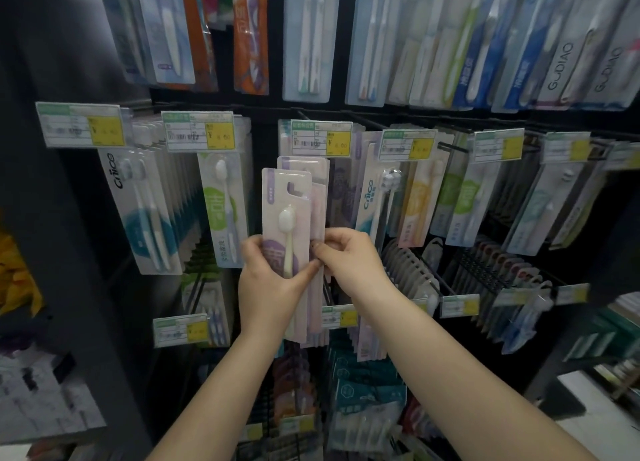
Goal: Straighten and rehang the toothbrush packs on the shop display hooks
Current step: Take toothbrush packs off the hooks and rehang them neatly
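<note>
Black wire display rack [266, 138] fills the view, a shop wall of hooks crowded with hanging toothbrush packs in rows, each hook fronted by a price label [322, 138] with a yellow panel. At the middle of the rack, just below that label, a person holds a small stack of pale lilac toothbrush packs [294, 238] upright, off the hook, in front of the packs that hang behind. The front pack shows a white brush head under a clear blister and a hang slot [295, 187] cut near its top edge. These packs look light and thin: card backing with a plastic bubble, stiff enough to stand upright yet likely to bend or crease if squeezed hard, and smooth enough to slide against one another. The flat card edges at mid height seem the safest place to hold, which leaves the hang slots free for the hook. The left hand [268, 280] cups the stack from the left, its fingers curled behind the card and its thumb lying across the front. The right hand [346, 256] pinches the right edge of the stack, its fingers [330, 244] bent closely together around the card edge. Both hands are closed on the packs, neither spread wide.
</note>
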`<move>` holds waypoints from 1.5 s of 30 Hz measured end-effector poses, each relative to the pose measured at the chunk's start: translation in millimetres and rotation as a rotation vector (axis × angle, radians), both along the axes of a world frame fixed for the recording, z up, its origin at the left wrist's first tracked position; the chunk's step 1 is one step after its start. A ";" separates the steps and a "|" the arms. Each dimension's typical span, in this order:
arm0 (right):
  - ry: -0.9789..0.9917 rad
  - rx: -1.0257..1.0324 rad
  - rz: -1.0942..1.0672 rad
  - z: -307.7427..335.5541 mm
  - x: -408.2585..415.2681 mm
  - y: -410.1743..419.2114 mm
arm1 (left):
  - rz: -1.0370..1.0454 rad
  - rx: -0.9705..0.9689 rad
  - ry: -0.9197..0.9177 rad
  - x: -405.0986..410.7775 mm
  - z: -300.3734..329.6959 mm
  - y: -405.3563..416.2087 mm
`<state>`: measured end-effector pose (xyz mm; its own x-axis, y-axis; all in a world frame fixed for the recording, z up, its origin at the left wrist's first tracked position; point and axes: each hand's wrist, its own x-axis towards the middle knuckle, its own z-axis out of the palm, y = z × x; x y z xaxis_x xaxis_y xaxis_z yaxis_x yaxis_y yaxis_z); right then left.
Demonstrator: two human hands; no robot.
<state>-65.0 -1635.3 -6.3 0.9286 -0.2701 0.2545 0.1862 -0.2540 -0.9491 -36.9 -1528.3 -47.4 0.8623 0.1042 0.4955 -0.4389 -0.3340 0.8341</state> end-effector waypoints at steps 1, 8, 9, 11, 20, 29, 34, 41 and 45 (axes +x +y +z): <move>0.003 0.006 0.003 -0.7 -1.2 -1.0 | -0.010 0.002 0.005 -0.4 0.1 -1.3; 0.047 0.075 0.006 -3.9 -5.8 -10.5 | -0.140 -0.020 0.008 1.7 -4.7 -11.2; 0.062 0.078 -0.003 -4.5 -5.2 -12.6 | -0.167 -0.033 0.004 2.3 -5.8 -12.7; 0.099 0.094 -0.014 -5.6 -4.6 -17.2 | -0.219 -0.046 -0.003 3.5 -7.4 -15.2; 0.138 0.232 0.057 -5.5 -6.9 -34.0 | -0.320 -0.167 0.021 5.3 -5.8 -25.7; 0.143 0.268 -0.004 -5.8 -2.2 -42.7 | -0.300 -0.366 0.030 7.0 -6.6 -35.8; 0.033 0.150 -0.301 -0.5 1.3 -52.3 | -0.282 -0.386 0.008 8.0 -7.6 -36.0; -0.052 -0.158 -0.565 11.8 30.6 -65.2 | -0.290 -0.380 0.016 9.0 -11.0 -35.4; -0.008 -0.165 -0.545 18.8 49.8 -72.4 | -0.286 -0.377 0.012 11.5 -11.2 -34.2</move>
<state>-15.2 -1707.7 12.5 0.6637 -0.6661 0.3402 -0.0067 -0.4601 -0.8878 -25.4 -1562.5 -58.5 0.8879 0.0323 0.4589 -0.4591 0.1263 0.8794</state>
